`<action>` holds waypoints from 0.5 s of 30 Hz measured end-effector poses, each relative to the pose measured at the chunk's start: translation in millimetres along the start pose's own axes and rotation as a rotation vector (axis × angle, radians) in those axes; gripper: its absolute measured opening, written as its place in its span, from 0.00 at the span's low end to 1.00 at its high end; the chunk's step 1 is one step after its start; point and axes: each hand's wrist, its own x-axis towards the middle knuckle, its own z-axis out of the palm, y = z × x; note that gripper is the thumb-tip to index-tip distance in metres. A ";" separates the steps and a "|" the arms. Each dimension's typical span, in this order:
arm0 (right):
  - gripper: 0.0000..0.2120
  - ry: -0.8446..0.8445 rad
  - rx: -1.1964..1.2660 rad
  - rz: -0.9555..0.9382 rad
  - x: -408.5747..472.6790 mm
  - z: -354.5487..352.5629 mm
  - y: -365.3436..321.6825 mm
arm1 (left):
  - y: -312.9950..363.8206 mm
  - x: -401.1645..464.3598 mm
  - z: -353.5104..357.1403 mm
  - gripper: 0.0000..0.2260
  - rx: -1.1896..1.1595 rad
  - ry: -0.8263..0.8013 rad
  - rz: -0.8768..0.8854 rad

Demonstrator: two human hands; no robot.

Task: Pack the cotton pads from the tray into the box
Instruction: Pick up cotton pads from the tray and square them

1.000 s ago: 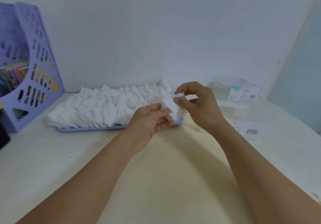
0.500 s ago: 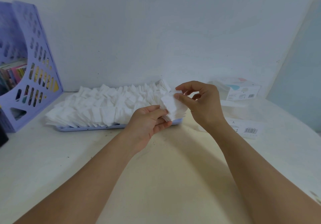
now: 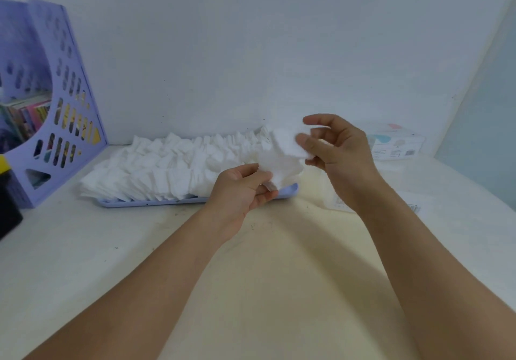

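While the left hand [image 3: 245, 189] holds a small bunch of cotton pads [image 3: 282, 168] just above the near right end of the tray [image 3: 156, 202], the right hand [image 3: 339, 150] pinches a single pad [image 3: 287, 141] between thumb and fingers, lifted apart from the bunch, probably to square it up before stacking. Both grips are narrow and light, as suits thin, soft, fluffy squares that crumple easily. Most pads still lie overlapped in rows on the shallow lilac plastic tray on the table [image 3: 279, 276]. Well to the right, a printed cardboard box [image 3: 396, 147] waits by the wall.
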 end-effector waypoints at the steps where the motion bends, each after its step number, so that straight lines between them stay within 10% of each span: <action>1: 0.13 -0.014 -0.080 -0.006 -0.7 3.1 3.0 | -0.1 -0.6 0.8 0.15 0.011 -0.010 0.007; 15: 0.10 -0.047 -0.317 -0.078 -4.3 14.1 14.3 | 7.7 -6.7 5.9 0.16 -0.302 -0.115 -0.182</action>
